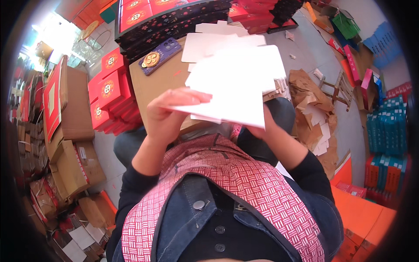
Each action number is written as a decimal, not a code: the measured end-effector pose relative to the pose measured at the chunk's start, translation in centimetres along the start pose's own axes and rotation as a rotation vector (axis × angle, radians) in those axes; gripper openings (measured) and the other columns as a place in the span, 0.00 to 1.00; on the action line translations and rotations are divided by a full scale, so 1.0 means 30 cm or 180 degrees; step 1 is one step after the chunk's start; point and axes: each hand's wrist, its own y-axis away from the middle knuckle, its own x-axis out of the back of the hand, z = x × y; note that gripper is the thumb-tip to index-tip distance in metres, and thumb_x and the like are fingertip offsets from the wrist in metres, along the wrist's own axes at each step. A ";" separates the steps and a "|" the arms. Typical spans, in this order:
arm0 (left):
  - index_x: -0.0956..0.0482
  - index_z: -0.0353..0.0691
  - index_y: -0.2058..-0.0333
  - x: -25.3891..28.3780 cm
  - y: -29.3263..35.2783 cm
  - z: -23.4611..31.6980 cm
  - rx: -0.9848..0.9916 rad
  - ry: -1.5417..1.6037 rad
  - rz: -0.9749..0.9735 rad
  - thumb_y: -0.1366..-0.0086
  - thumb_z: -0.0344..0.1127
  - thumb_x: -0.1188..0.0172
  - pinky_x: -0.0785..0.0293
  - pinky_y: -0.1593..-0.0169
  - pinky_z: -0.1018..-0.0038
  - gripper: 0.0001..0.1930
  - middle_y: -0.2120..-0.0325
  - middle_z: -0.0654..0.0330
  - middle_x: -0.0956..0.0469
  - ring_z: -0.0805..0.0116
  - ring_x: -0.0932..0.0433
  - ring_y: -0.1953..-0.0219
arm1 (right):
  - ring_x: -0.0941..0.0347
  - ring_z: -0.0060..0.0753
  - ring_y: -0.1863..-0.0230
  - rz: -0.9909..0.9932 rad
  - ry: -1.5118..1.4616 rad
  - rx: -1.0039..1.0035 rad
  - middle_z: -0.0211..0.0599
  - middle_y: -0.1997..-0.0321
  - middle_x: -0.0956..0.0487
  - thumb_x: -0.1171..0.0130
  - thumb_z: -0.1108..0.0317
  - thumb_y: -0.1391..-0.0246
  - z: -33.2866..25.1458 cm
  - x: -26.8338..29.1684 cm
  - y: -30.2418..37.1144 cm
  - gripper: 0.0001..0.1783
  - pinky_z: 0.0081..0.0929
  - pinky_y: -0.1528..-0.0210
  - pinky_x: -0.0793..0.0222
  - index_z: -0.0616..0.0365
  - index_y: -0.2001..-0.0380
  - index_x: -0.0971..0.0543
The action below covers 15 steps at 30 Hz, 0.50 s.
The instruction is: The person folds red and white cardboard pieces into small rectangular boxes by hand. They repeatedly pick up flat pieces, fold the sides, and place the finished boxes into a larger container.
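Note:
A flat white card sheet [235, 105] is held up in front of my apron, tilted. My left hand [174, 107] is closed on its left edge, thumb below and fingers on top. At the lower right corner, my right hand [265, 124] grips the same sheet, its fingers mostly hidden behind it. Beyond and beneath the sheet, more white die-cut card pieces [203, 47] lie loosely spread over a brown cardboard surface [146, 89]. Bright light washes out their edges, so where one piece ends and another begins is hard to make out.
A purple phone [163, 56] with a round gold grip lies at the surface's far left. Red boxes [111, 89] are stacked left of it. A dark flowered tray [174, 28] of red boxes stands behind. Crumpled brown paper [305, 100] lies on the floor at right.

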 end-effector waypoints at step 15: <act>0.25 0.29 0.58 -0.059 0.117 -0.008 0.3498 -0.0081 0.0193 0.35 0.36 0.44 0.28 0.82 0.83 0.14 0.74 0.57 0.21 0.74 0.23 0.81 | 0.24 0.20 0.64 -0.1500 0.1559 -0.0718 0.36 0.62 0.19 0.45 0.57 0.40 -0.216 0.044 -0.117 0.20 0.18 0.60 0.27 0.66 0.57 0.22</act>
